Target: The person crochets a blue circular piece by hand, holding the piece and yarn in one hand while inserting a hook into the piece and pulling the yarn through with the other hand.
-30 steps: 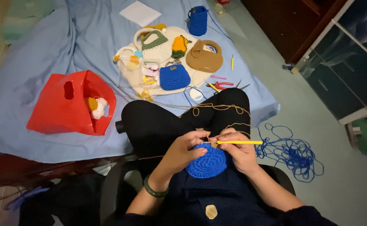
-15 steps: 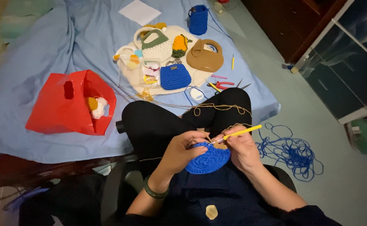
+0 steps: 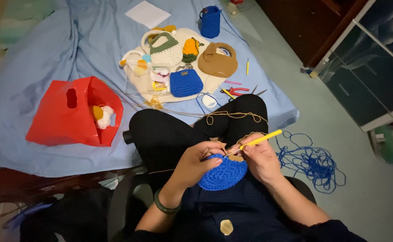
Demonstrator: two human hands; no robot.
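Note:
A round blue crochet piece [image 3: 223,174] lies in my lap. My left hand [image 3: 196,162] pinches its upper edge, thumb on top. My right hand [image 3: 259,157] holds a yellow crochet hook [image 3: 260,139], whose tip points left into the piece's top edge where a tan bit shows. Tan yarn [image 3: 232,116] runs over my black-clad knees to the work. A green bangle [image 3: 164,207] sits on my left wrist.
A blue sheet [image 3: 35,62] covers the bed ahead. On it are a red plastic bag [image 3: 73,112], a blue crochet pouch [image 3: 185,83], a tan crochet bag [image 3: 217,59], a blue crochet cup [image 3: 211,21] and scissors [image 3: 239,91]. Tangled blue yarn [image 3: 313,162] lies on the floor at right.
The yellow hook has tilted from level to slanting up to the right, and its tip has stayed at the piece's edge. My hands have shifted slightly.

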